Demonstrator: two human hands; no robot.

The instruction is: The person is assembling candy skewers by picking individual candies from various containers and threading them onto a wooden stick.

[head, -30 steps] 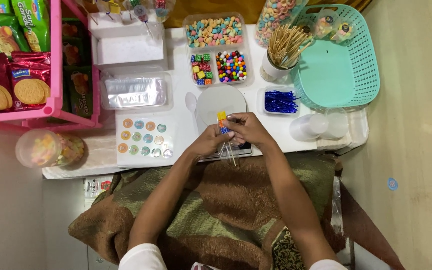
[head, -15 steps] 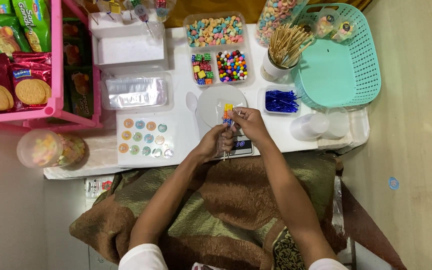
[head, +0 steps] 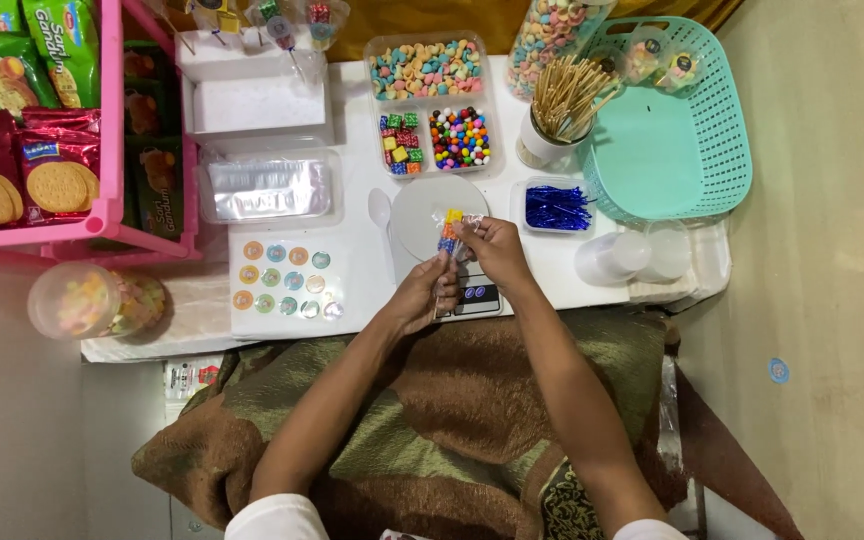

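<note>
My left hand (head: 420,293) and my right hand (head: 492,247) together hold a small clear bag of coloured candies (head: 448,232) over a white kitchen scale (head: 439,215). The right hand pinches the bag's upper part. The left hand grips its lower end, and the bag's clear tail runs down between the fingers. The bag sits upright with a yellow piece at its top. The scale's round plate is bare behind the bag.
Trays of pastel rings (head: 427,68), cube candies (head: 399,142) and round candies (head: 459,137) lie behind the scale. Also nearby are a cup of wooden sticks (head: 560,100), blue twist ties (head: 556,207), a teal basket (head: 672,125), a sticker sheet (head: 285,279), a foil tray (head: 267,190) and a pink snack rack (head: 42,120).
Both hands have shifted with the bag a little toward the scale's plate. The left hand has slid lower along the bag's tail while the right stays at its top.
</note>
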